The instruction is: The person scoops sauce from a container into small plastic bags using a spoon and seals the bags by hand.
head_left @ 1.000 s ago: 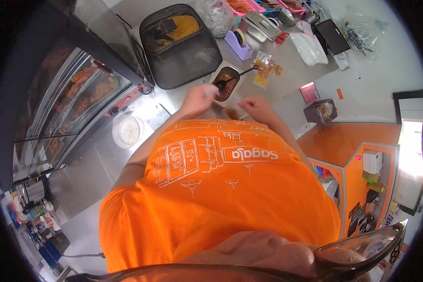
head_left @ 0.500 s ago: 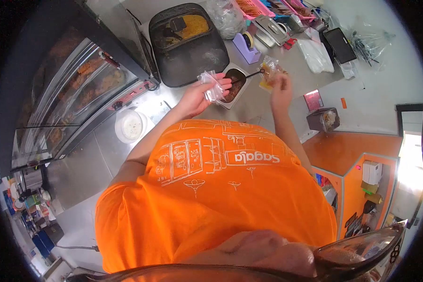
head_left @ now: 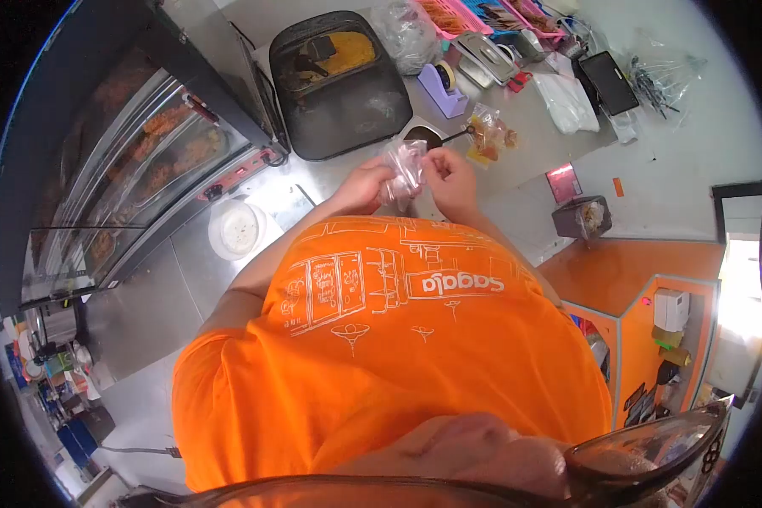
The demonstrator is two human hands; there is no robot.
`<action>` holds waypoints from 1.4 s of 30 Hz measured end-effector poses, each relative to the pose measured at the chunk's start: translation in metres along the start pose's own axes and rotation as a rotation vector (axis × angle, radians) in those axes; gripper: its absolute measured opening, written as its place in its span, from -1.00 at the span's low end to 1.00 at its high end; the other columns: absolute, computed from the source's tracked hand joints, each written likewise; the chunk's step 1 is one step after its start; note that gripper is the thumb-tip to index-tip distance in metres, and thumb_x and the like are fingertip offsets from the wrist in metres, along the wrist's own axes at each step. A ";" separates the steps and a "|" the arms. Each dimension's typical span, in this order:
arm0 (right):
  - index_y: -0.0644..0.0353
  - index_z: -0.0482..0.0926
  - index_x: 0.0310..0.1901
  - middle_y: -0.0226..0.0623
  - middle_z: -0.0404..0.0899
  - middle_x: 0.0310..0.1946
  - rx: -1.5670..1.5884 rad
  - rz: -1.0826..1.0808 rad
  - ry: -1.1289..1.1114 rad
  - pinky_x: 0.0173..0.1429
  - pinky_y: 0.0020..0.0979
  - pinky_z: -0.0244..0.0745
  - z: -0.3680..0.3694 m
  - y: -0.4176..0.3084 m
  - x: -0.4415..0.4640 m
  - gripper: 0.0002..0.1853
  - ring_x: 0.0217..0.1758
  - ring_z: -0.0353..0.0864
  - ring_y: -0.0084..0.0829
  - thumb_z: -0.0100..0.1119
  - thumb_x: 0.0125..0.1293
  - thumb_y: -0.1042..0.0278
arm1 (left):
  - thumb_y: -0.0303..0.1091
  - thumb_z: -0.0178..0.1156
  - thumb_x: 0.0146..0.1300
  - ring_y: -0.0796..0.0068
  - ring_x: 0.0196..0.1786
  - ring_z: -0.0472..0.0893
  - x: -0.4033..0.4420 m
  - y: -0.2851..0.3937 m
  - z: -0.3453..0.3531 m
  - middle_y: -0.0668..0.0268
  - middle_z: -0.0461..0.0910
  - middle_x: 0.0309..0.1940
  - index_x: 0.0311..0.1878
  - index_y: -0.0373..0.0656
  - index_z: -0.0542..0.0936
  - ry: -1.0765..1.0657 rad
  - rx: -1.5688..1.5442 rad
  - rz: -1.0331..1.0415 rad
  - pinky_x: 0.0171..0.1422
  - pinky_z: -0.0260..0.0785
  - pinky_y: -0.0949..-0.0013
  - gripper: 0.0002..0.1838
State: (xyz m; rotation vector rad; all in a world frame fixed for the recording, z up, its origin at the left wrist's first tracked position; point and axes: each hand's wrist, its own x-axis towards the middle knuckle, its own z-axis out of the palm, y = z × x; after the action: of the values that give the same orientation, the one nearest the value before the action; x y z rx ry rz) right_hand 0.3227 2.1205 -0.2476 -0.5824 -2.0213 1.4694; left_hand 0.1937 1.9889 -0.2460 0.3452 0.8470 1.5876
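In front of my chest, my left hand (head_left: 366, 186) is closed around a stack of small clear plastic bags (head_left: 405, 169). The fingers of my right hand (head_left: 450, 181) pinch at the right edge of the bags. Just beyond them is a metal container (head_left: 422, 132) of dark brown sauce, mostly hidden behind the bags and hands. A thin dark utensil handle (head_left: 457, 135) sticks out of it to the right. Beside that handle lie small filled plastic bags (head_left: 488, 140) with yellow-orange contents.
A black pan (head_left: 343, 110) with yellow contents in one section stands at the back left. A purple tape dispenser (head_left: 443, 89), white plastic bags (head_left: 565, 103) and pink baskets (head_left: 453, 17) are beyond. A glass food display case (head_left: 152, 161) and a white round tub (head_left: 235, 229) stand left.
My right hand has left the filled bags and moved left to the clear bags in my left hand. My left hand has turned and shifted slightly right and down.
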 end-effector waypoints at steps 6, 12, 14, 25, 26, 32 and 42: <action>0.24 0.54 -0.29 -0.46 0.45 -0.50 -0.012 0.076 0.059 -0.37 -0.53 0.29 -0.005 0.003 -0.004 -0.90 -0.44 0.37 -0.67 0.21 0.29 0.40 | -0.57 -0.18 0.31 0.37 -0.17 0.60 0.005 -0.003 0.004 0.21 0.58 -0.09 0.15 -0.24 0.44 0.274 -0.024 0.059 -0.12 0.48 0.37 -0.63; 0.18 0.41 -0.13 -0.42 0.51 -0.32 0.244 -0.026 0.283 -0.27 -0.55 0.33 -0.018 0.015 0.002 -0.92 -0.37 0.37 -0.68 -0.06 0.48 0.40 | -0.44 -0.12 0.40 0.63 -0.49 0.36 0.009 -0.012 -0.025 0.44 0.45 -0.43 0.10 -0.16 0.45 0.270 -0.053 0.043 -0.44 0.22 0.50 -0.73; 0.19 0.37 -0.11 -0.35 0.53 -0.27 0.509 0.029 0.232 -0.23 -0.50 0.37 -0.025 0.004 0.005 -0.90 -0.35 0.40 -0.63 -0.13 0.51 0.38 | -0.33 -0.10 0.45 0.66 -0.50 0.30 0.007 -0.011 -0.033 0.46 0.40 -0.46 0.09 -0.16 0.45 0.147 -0.223 0.035 -0.46 0.16 0.51 -0.75; 0.21 0.44 -0.20 -0.40 0.51 -0.35 0.094 -0.123 0.185 -0.27 -0.52 0.35 -0.010 0.003 -0.006 -0.93 -0.37 0.42 -0.60 0.10 0.38 0.44 | -0.20 0.05 0.46 0.61 -0.43 0.41 0.006 -0.011 -0.010 0.43 0.48 -0.44 -0.08 -0.21 0.57 0.123 0.547 0.255 -0.26 0.31 0.49 -0.74; 0.22 0.48 -0.24 -0.41 0.51 -0.38 0.049 -0.152 0.186 -0.32 -0.50 0.35 -0.008 -0.001 -0.008 -0.92 -0.41 0.42 -0.58 0.17 0.34 0.44 | -0.23 0.07 0.45 0.59 -0.39 0.46 0.000 -0.004 -0.002 0.41 0.52 -0.40 -0.08 -0.23 0.57 0.171 0.548 0.229 -0.21 0.35 0.47 -0.75; 0.18 0.51 -0.27 -0.37 0.45 -0.43 -0.130 -0.084 -0.034 -0.36 -0.48 0.34 0.005 -0.022 -0.014 -0.88 -0.45 0.42 -0.52 0.26 0.20 0.48 | -0.36 0.18 0.36 0.53 -0.14 0.62 -0.011 0.011 0.021 0.31 0.64 -0.25 -0.11 -0.29 0.59 0.205 0.503 0.120 0.00 0.44 0.45 -0.81; 0.18 0.52 -0.25 -0.37 0.47 -0.42 -0.189 -0.132 -0.090 -0.36 -0.47 0.36 0.005 -0.017 -0.012 -0.75 -0.46 0.39 -0.52 0.39 0.07 0.40 | -0.37 0.27 0.29 0.61 -0.27 0.57 -0.006 0.002 0.014 0.34 0.64 -0.34 -0.23 -0.27 0.63 0.194 0.431 0.200 -0.13 0.40 0.49 -0.86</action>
State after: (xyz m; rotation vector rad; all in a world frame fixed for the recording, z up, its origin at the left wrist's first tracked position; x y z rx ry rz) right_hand 0.3277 2.1045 -0.2351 -0.4560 -2.2399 1.2567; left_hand 0.2021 1.9873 -0.2335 0.6038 1.3449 1.6320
